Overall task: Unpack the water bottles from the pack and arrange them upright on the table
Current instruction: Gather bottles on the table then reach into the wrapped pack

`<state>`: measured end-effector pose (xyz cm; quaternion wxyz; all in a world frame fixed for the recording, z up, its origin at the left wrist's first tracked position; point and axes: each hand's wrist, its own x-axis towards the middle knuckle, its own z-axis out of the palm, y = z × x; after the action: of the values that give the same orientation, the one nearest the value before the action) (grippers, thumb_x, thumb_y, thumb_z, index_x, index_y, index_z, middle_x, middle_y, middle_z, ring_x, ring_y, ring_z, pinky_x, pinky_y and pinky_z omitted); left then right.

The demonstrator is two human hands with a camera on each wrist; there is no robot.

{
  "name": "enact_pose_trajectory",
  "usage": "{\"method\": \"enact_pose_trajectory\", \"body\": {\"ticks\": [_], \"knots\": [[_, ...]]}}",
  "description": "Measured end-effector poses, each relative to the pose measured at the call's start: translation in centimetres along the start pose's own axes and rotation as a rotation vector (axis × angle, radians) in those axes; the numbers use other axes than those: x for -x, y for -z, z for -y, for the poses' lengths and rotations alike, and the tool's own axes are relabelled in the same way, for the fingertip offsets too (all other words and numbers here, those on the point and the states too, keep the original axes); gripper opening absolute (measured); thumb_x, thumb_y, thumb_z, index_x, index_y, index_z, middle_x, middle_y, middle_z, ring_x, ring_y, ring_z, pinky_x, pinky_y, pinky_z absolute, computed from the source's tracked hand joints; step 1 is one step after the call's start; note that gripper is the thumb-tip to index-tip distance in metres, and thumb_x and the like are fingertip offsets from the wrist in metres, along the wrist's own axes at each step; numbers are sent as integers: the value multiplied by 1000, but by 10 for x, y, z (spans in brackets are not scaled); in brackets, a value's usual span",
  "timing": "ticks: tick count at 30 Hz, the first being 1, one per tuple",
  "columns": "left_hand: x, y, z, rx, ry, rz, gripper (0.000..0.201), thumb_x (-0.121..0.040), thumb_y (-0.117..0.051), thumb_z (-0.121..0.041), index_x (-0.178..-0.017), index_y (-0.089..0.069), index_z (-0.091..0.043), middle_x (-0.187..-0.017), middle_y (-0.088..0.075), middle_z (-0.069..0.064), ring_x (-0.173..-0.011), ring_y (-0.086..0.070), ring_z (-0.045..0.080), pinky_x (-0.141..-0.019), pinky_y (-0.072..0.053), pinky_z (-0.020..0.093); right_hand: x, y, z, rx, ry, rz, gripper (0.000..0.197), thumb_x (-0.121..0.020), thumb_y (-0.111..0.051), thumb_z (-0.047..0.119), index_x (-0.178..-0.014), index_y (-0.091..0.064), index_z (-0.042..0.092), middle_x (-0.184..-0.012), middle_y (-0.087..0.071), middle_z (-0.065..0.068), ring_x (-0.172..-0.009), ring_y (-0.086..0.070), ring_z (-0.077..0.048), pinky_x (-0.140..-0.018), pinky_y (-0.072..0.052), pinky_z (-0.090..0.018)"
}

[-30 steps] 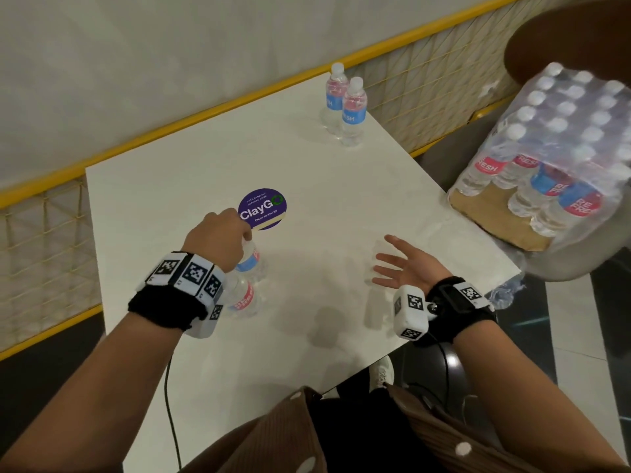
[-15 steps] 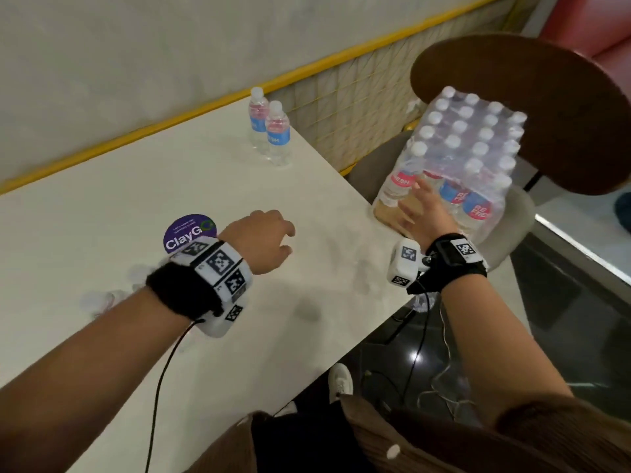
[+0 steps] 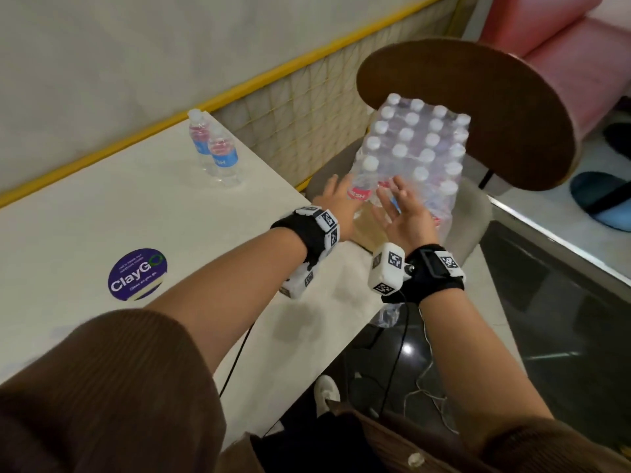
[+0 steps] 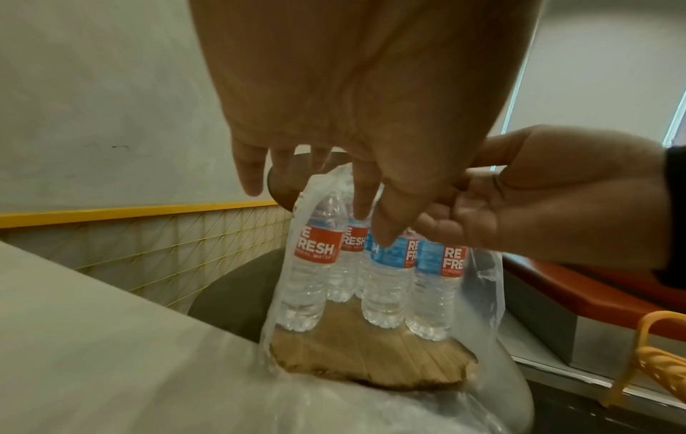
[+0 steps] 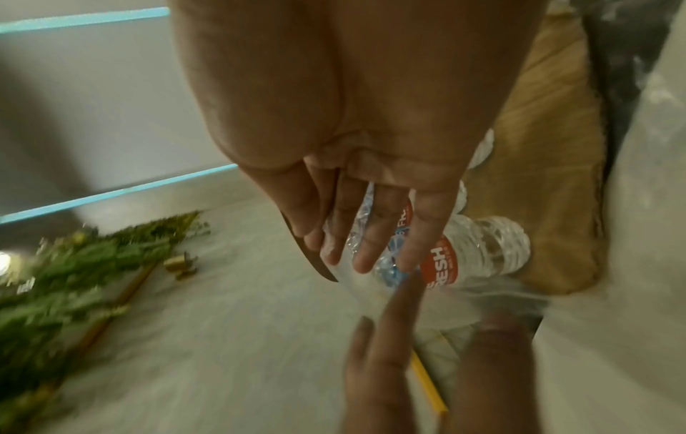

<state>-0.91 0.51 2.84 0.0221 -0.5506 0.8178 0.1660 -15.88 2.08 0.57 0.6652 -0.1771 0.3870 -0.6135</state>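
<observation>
The shrink-wrapped pack [image 3: 418, 148] of water bottles stands on a chair seat right of the table, its front torn open over a cardboard base [image 4: 371, 358]. Red- and blue-labelled bottles [image 4: 315, 264] stand at that opening. My left hand [image 3: 336, 194] reaches to the front left bottle [image 3: 362, 186] with straight fingers and holds nothing. Beside it, my right hand [image 3: 392, 203] has its fingers spread against the front bottles [image 5: 478, 252], gripping none. Two bottles [image 3: 218, 151] stand upright at the table's far right corner.
The white table [image 3: 170, 216] carries a round purple sticker [image 3: 137, 274]. A brown chair back [image 3: 495, 107] rises behind the pack. A yellow-edged wire fence [image 3: 290, 107] runs along the table's far side. Cables hang below the table edge.
My left hand let go of the bottles on the table's near left and swung right to the pack. My right hand also moved from the table to the pack front. The view turned right.
</observation>
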Motion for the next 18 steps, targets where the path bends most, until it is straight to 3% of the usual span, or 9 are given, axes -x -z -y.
{"method": "enact_pose_trajectory", "body": {"ticks": [2, 4, 6, 9, 11, 13, 15, 18], "knots": [[-16, 3, -5, -38, 6, 42, 60, -86, -54, -20, -142, -37, -34, -160, 1, -2, -147, 2, 33, -114, -24, 50, -3, 8, 0, 189, -32, 9, 24, -95, -44, 6, -104, -64, 16, -112, -65, -1, -105, -62, -16, -104, -43, -38], [-27, 6, -8, -29, 16, 64, 65, -88, -53, -18, -147, -28, -27, -160, -5, -3, -146, -5, 32, -116, -21, 51, -8, 15, 0, 481, -70, -41, 27, -90, -48, 2, -99, -69, 16, -103, -68, -2, -103, -62, -20, -98, -47, -38], [-31, 8, -9, 17, 14, 22, 66, -91, -51, -21, -150, -20, -18, -160, -10, -2, -144, -18, 32, -115, -24, 51, -19, 23, 2, 666, -80, -155, 26, -86, -54, 1, -105, -66, 14, -99, -66, -3, -100, -63, -23, -89, -50, -37], [-28, 3, -8, 63, -30, -64, 64, -92, -51, -21, -148, -21, -12, -158, -14, 1, -133, -37, 35, -108, -35, 49, -41, 31, 3, 907, -41, -305, 24, -82, -65, 20, -102, -63, 8, -92, -66, -9, -103, -64, -33, -91, -51, -44], [-25, -4, -7, 78, -52, -78, 66, -92, -53, -21, -148, -20, -11, -158, -13, 1, -129, -43, 35, -105, -39, 48, -48, 27, 2, 1041, -49, -351, 28, -85, -63, 32, -94, -67, 6, -94, -70, -15, -99, -65, -33, -93, -51, -45], [-25, -10, -5, 114, -51, -76, 69, -91, -54, -21, -149, -18, -12, -158, -12, -1, -127, -45, 35, -103, -42, 48, -54, 23, -1, 1066, -45, -381, 35, -88, -58, 38, -96, -68, 6, -100, -71, -15, -96, -66, -29, -94, -51, -42], [-27, -13, 0, 160, -59, -76, 71, -89, -56, -21, -149, -19, -14, -157, -13, -3, -125, -47, 33, -101, -44, 47, -60, 26, -1, 983, -84, -386, 44, -90, -56, 39, -111, -64, 2, -101, -68, -13, -95, -65, -26, -95, -52, -38], [-29, -16, 7, 226, -88, -49, 72, -87, -58, -19, -149, -22, -13, -156, -16, 0, -127, -48, 31, -102, -44, 45, -60, 32, 11, 880, -220, -341, 45, -94, -52, 29, -129, -53, 2, -101, -55, -3, -87, -58, -16, -86, -52, -26]]}}
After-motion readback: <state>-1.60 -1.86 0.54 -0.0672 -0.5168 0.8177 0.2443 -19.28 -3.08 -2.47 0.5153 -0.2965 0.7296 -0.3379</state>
